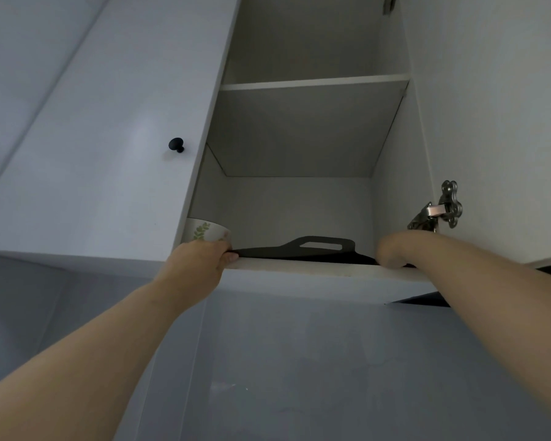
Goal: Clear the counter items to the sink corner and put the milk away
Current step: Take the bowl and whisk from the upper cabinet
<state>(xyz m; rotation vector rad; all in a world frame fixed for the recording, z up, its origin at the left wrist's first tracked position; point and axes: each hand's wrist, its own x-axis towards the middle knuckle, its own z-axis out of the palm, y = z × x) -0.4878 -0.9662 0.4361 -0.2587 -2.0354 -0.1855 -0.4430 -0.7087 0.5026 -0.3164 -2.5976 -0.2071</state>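
While reaching up into the open wall cabinet (392, 138), read the step as sliding the black cutting board (277, 251) on the bottom shelf (299, 266), in or out; cannot say which. Keep the board flat and low on the shelf, and move both ends together, so as not to let it swing. Mind the leaf-patterned bowl (206, 230) standing just beside the board's left end and right above the left hand (201, 259). Go straight, not sideways, or risk knocking the bowl over the lip. Mind also the metal hinge (439, 211) just above the right forearm. Consider taking the board by its handle slot (320, 245), placed between the two hands, once within easy reach.

Left arm stretched up, with fingers (228, 256) curled at the board's left tip, seemingly pinching it at the front lip of the shelf. Right hand (392, 251) raised likewise, with the wrist bent over the lip and the fingertips hidden behind the shelf edge at the board's right end; cannot tell whether gripping or only resting there. Both hands well apart, one at each end of the board.

Cannot find the milk anywhere in this view, nor the sink corner, nor the surface below. Only the cabinet seen from underneath, with an upper shelf (312, 81) and, at the left, a closed door (109, 106) with a black knob (176, 144). So treat the milk part of the task as unconfirmed from here.
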